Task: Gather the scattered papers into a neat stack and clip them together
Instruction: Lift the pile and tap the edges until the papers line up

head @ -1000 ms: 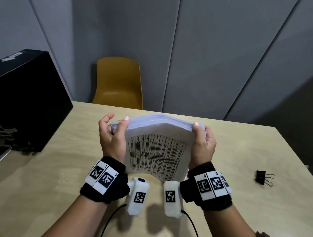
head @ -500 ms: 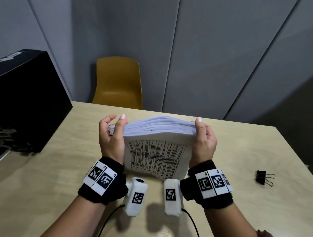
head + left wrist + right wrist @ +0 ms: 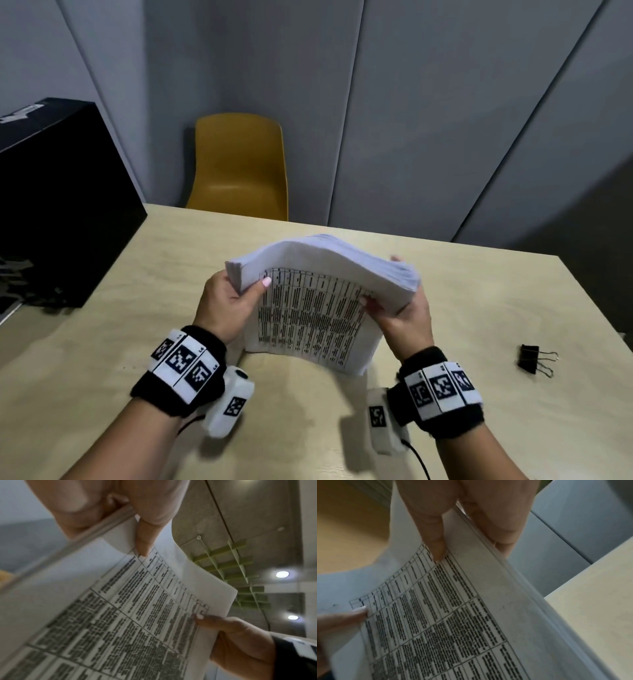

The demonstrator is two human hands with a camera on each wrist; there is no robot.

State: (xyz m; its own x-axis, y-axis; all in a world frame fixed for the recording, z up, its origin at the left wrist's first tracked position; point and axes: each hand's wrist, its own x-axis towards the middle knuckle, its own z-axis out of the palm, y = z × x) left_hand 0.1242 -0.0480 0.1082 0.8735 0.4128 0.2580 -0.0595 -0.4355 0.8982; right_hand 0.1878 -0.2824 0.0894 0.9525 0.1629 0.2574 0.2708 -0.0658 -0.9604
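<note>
A thick stack of printed papers [image 3: 315, 308] stands upright near the middle of the table, its bottom edge close to the wood, a table of text facing me. My left hand [image 3: 229, 301] grips the stack's left edge, thumb on the front sheet. My right hand [image 3: 400, 308] grips the right edge the same way. Both wrist views show a thumb pressed on the printed sheet [image 3: 130, 615] [image 3: 453, 615] and fingers behind the stack. The stack bows upward along its top. A black binder clip [image 3: 532, 358] lies on the table at the right, apart from both hands.
The light wooden table [image 3: 102, 359] has a large black box [image 3: 58, 212] at its left edge. A yellow chair [image 3: 239, 164] stands behind the far edge against grey wall panels. Cables run from the wrist cameras toward me.
Both hands shifted from the stack's top corners down to its side edges, thumbs now on the front sheet. The stack's top has tipped away and bowed more, and it sits a little to the right.
</note>
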